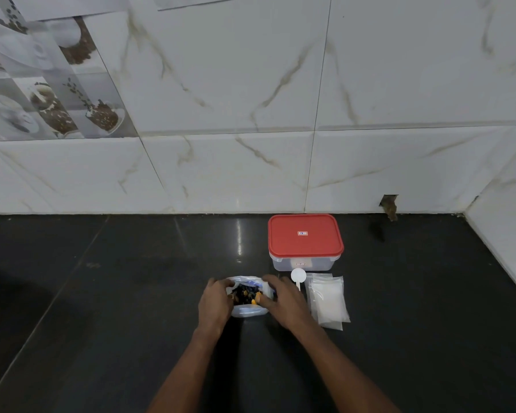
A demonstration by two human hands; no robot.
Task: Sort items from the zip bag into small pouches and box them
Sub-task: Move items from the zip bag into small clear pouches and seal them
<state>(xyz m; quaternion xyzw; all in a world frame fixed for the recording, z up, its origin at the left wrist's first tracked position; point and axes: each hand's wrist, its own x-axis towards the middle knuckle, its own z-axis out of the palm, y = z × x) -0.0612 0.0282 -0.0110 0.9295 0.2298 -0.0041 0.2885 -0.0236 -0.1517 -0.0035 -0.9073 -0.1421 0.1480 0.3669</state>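
Note:
A clear zip bag (248, 311) with dark and orange items inside stands on the black counter (102, 308). My left hand (216, 305) grips its left side and my right hand (283, 305) grips its right side, holding the mouth apart. To the right lies a stack of small clear pouches (329, 299). A white plastic spoon (298, 277) lies between the bag and the pouches. Behind them sits a clear box with a red lid (305, 238), closed.
A marble-look tiled wall (251, 144) rises behind the counter, and a side wall (504, 234) closes off the right. A small hole (388, 204) shows in the wall near the box. Bare dark counter stretches to the left and front.

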